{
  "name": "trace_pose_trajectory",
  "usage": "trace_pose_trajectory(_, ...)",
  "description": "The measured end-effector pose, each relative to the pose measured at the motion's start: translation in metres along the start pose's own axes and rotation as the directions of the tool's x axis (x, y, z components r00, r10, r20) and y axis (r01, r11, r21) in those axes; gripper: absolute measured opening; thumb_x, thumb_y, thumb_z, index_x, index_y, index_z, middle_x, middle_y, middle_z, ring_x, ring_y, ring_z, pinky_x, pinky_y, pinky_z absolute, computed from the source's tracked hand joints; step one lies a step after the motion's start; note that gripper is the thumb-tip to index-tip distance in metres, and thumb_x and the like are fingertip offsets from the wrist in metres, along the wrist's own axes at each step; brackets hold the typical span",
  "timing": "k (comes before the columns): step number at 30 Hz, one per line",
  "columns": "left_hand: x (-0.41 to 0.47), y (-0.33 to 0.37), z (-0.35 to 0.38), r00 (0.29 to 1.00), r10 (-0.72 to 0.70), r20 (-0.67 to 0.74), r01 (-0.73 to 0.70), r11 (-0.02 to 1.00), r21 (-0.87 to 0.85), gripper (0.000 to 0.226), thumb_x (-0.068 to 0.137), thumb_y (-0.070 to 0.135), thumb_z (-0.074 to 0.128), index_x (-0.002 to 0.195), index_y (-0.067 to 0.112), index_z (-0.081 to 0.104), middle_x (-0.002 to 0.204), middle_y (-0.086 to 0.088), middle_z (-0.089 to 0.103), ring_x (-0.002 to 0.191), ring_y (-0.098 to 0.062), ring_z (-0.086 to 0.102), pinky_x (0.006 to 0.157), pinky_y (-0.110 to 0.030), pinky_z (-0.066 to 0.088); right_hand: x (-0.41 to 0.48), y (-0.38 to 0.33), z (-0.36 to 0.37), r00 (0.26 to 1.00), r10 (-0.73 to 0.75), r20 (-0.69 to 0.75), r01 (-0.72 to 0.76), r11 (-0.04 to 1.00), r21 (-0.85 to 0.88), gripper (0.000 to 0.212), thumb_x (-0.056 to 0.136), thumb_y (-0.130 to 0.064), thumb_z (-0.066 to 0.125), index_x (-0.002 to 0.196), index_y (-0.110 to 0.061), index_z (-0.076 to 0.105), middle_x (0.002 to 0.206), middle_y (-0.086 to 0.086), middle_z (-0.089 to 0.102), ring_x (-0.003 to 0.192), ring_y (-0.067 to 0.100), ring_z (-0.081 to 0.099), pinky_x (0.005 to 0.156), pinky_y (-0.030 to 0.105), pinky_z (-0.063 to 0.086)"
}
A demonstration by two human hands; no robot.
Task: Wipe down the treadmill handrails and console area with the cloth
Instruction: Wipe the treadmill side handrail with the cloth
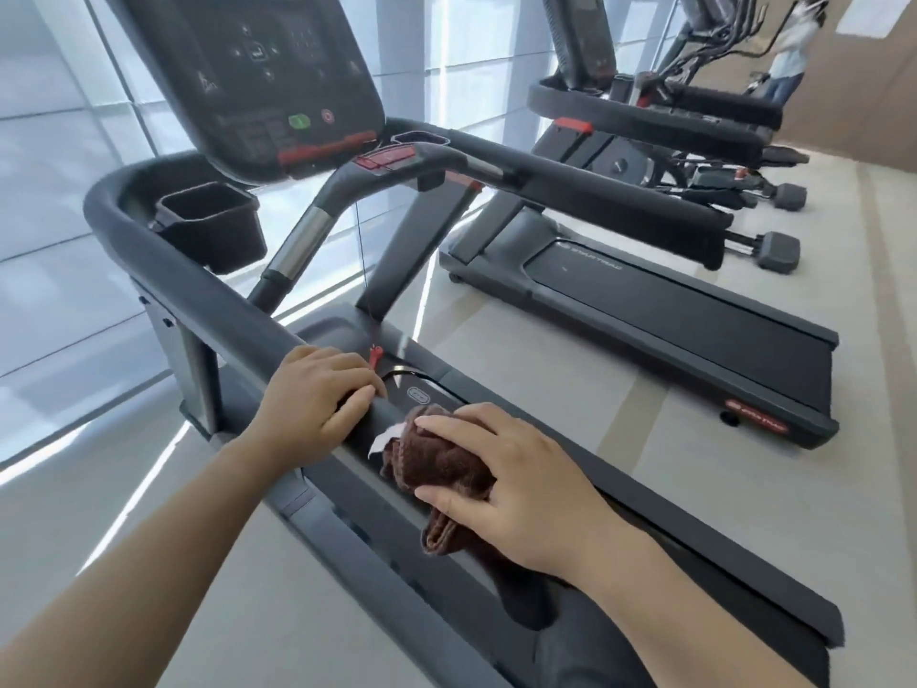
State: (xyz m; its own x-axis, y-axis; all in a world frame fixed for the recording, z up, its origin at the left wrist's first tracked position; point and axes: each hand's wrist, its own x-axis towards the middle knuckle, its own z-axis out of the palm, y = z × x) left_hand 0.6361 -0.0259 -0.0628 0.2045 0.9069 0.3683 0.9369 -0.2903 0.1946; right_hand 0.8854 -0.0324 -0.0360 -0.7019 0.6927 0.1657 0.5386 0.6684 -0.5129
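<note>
A dark brown cloth (436, 464) with a white tag is bunched on the near end of the treadmill's left handrail (198, 285). My right hand (516, 484) presses down on the cloth and grips it. My left hand (317, 394) rests on the same rail just ahead of the cloth, fingers curled over the rail's top. The black console (258, 77) with a green and a red button stands above and further ahead. The right handrail (595, 191) runs along the far side. A red safety clip (374, 357) hangs on a cord from the console.
A black cup holder (213, 225) sits beside the console on the left. A second treadmill (670, 310) and more machines stand to the right. A person (789, 52) stands at the far right. Large windows fill the left side.
</note>
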Motion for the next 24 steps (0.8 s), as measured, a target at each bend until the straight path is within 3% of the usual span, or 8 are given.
trace_pose_trajectory(6,0.0,0.01,0.002,0.997,-0.063,-0.047,0.062,0.998,-0.02,0.039,0.087,0.028,0.03,0.081,0.022,0.068,0.089,0.011,0.067,0.08,-0.012,0.058,0.08,-0.04,0.039,0.035,0.04,-0.008,0.992,-0.129,-0.011,0.125,0.931,0.344,0.042,0.081,-0.048,0.063,0.121,-0.046,0.05,0.11,-0.019,0.061,0.104,-0.003,0.054,0.091,0.013,0.04)
trace_pose_trajectory(10,-0.006,0.019,0.006,0.981,-0.175,-0.081,0.171,0.984,-0.053,0.035,0.091,0.024,0.031,0.086,0.026,0.065,0.096,0.013,0.064,0.092,-0.012,0.056,0.089,-0.037,0.038,0.071,0.078,-0.021,0.986,-0.168,-0.021,0.159,0.876,0.456,0.039,0.081,-0.044,0.066,0.118,-0.047,0.053,0.107,-0.017,0.065,0.101,0.0,0.059,0.092,0.024,0.047)
trace_pose_trajectory(12,-0.011,0.033,0.009,0.947,-0.298,-0.123,0.289,0.954,-0.081,0.033,0.093,0.023,0.032,0.09,0.026,0.065,0.103,0.012,0.062,0.104,-0.011,0.054,0.096,-0.032,0.035,0.088,0.092,-0.032,0.978,-0.209,0.004,0.179,0.848,0.499,0.038,0.082,-0.042,0.066,0.117,-0.046,0.054,0.105,-0.016,0.066,0.099,0.001,0.06,0.091,0.027,0.049)
trace_pose_trajectory(14,-0.014,0.056,0.012,0.836,-0.521,-0.171,0.503,0.853,-0.141,0.031,0.092,0.024,0.036,0.098,0.023,0.067,0.117,0.009,0.057,0.117,-0.011,0.047,0.104,-0.024,0.029,0.101,0.101,-0.047,0.962,-0.264,0.068,0.19,0.829,0.526,0.036,0.082,-0.04,0.065,0.116,-0.046,0.054,0.102,-0.015,0.065,0.097,0.0,0.059,0.088,0.025,0.048)
trace_pose_trajectory(17,-0.013,0.102,0.013,0.575,-0.801,-0.166,0.778,0.598,-0.191,0.033,0.092,0.03,0.042,0.12,0.023,0.058,0.136,0.01,0.042,0.127,-0.006,0.035,0.108,-0.021,0.019,0.111,0.103,-0.074,0.93,-0.33,0.161,0.191,0.809,0.555,0.038,0.084,-0.037,0.065,0.119,-0.045,0.054,0.104,-0.014,0.063,0.098,0.002,0.058,0.091,0.029,0.047)
trace_pose_trajectory(19,-0.007,0.133,0.014,0.442,-0.887,-0.135,0.866,0.461,-0.196,0.04,0.092,0.029,0.048,0.132,0.022,0.046,0.144,0.007,0.036,0.133,-0.009,0.031,0.11,-0.026,0.02,0.116,0.1,-0.093,0.899,-0.382,0.215,0.204,0.798,0.566,0.039,0.084,-0.038,0.065,0.12,-0.046,0.053,0.106,-0.014,0.062,0.1,0.004,0.058,0.093,0.033,0.047)
trace_pose_trajectory(21,-0.001,0.161,0.014,0.364,-0.925,-0.113,0.901,0.38,-0.209,0.049,0.091,0.027,0.051,0.138,0.019,0.038,0.148,0.003,0.033,0.136,-0.012,0.028,0.111,-0.026,0.019,0.124,0.093,-0.11,0.868,-0.439,0.232,0.236,0.776,0.585,0.038,0.084,-0.038,0.065,0.12,-0.044,0.053,0.106,-0.014,0.063,0.1,0.004,0.058,0.093,0.032,0.047)
trace_pose_trajectory(24,0.006,0.194,0.015,0.274,-0.956,-0.103,0.931,0.291,-0.222,0.054,0.091,0.029,0.051,0.141,0.019,0.033,0.148,0.003,0.032,0.136,-0.013,0.029,0.112,-0.027,0.022,0.134,0.076,-0.126,0.832,-0.51,0.22,0.272,0.72,0.638,0.037,0.084,-0.034,0.067,0.118,-0.042,0.055,0.106,-0.016,0.063,0.099,-0.003,0.056,0.089,0.016,0.043)
